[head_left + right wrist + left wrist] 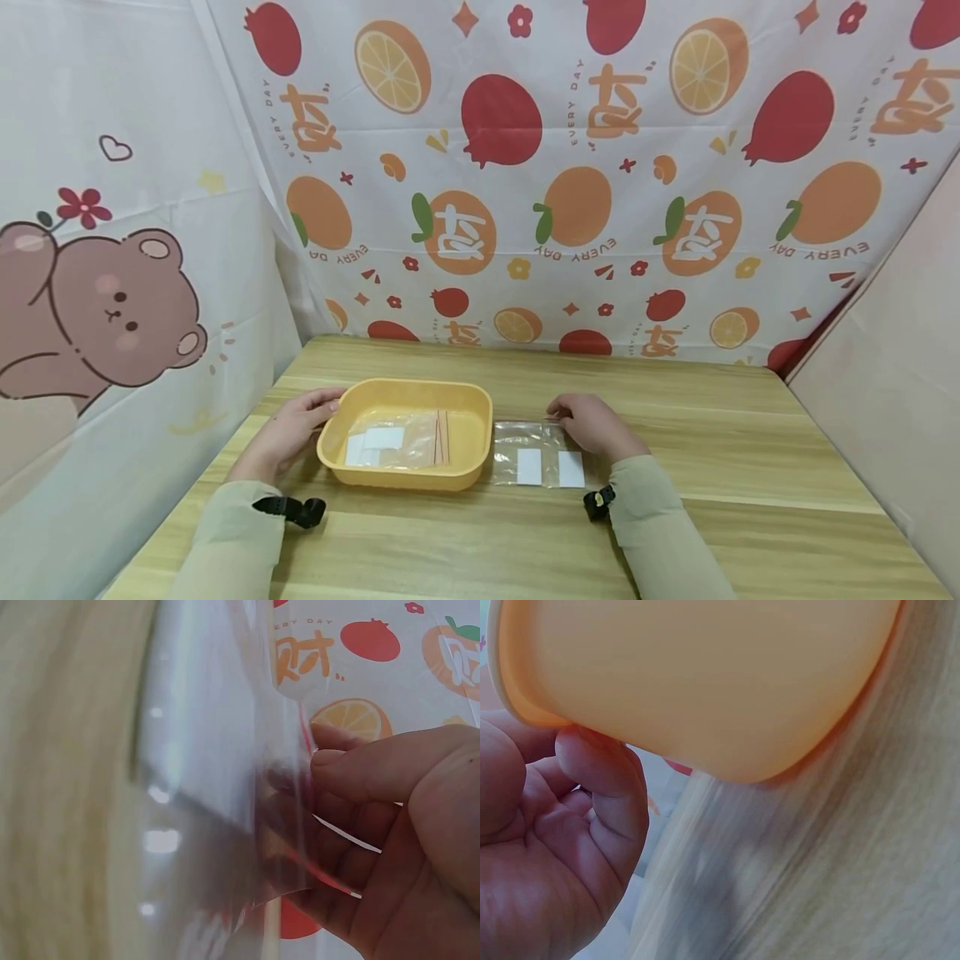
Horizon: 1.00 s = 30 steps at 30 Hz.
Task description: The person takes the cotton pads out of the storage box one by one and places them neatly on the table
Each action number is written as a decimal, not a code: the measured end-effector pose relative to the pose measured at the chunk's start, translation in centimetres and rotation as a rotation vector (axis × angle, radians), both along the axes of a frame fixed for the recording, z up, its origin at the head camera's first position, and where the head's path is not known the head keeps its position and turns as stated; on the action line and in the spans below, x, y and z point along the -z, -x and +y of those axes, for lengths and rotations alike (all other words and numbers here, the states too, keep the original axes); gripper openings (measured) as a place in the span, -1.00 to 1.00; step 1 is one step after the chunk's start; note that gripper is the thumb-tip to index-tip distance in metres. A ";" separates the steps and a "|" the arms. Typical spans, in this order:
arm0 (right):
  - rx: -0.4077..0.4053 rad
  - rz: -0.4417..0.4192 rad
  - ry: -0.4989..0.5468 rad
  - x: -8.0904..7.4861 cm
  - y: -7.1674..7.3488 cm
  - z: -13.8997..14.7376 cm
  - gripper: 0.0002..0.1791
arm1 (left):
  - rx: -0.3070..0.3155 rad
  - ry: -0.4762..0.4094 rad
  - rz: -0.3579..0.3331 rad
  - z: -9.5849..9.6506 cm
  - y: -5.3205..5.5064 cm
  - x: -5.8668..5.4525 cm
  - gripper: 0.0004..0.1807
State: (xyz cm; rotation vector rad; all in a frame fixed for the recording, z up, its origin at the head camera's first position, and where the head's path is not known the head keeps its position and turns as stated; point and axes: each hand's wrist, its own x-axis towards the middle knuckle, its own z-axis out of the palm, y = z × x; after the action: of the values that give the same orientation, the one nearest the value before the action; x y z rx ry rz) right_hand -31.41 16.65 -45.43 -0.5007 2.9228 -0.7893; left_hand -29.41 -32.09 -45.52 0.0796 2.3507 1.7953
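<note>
At the left end of a yellow plastic tub (480, 433), my left hand (291, 427) holds the rim with curled fingers; in the left wrist view the fingers (604, 776) bend up under the lip. Clear zip bags (438, 446) with white cards lie inside the tub. Right of it, my right hand (592, 423) pinches the zip edge of a clear bag (202, 802) between thumb and fingers. That bag contains a white card (571, 469). Another clear bag (506, 458) with a white card (528, 467) lies between it and the tub.
The wood-grain table (750, 500) carries the tub and bags. A fruit-print cloth (570, 283) hangs along its back edge. A white cloth with a bear print (135, 308) hangs at the left, and a pale cloth (892, 350) at the right.
</note>
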 end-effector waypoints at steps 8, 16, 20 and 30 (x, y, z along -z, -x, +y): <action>0.005 -0.017 0.031 -0.3 0.0 -0.1 -0.71 | 0.002 0.016 0.009 0.1 0.0 -0.1 -0.41; 0.029 -0.023 0.119 -1.3 -0.4 -0.2 -0.70 | 0.005 0.006 0.006 0.0 -0.1 -0.1 -0.41; 0.023 -0.031 0.184 -1.8 -0.7 -0.3 -0.71 | -0.006 0.017 -0.001 0.1 -0.2 0.0 -0.42; -0.010 -0.159 0.598 -3.5 -2.2 -2.4 -0.53 | -0.015 0.020 0.001 0.3 -0.2 -0.5 -0.42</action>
State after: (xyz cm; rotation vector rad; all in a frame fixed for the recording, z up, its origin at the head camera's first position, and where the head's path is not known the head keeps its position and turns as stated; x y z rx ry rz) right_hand -29.22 14.26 -41.88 -0.4556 2.5010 -1.6246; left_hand -29.19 -31.82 -45.01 0.0606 2.3756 1.7788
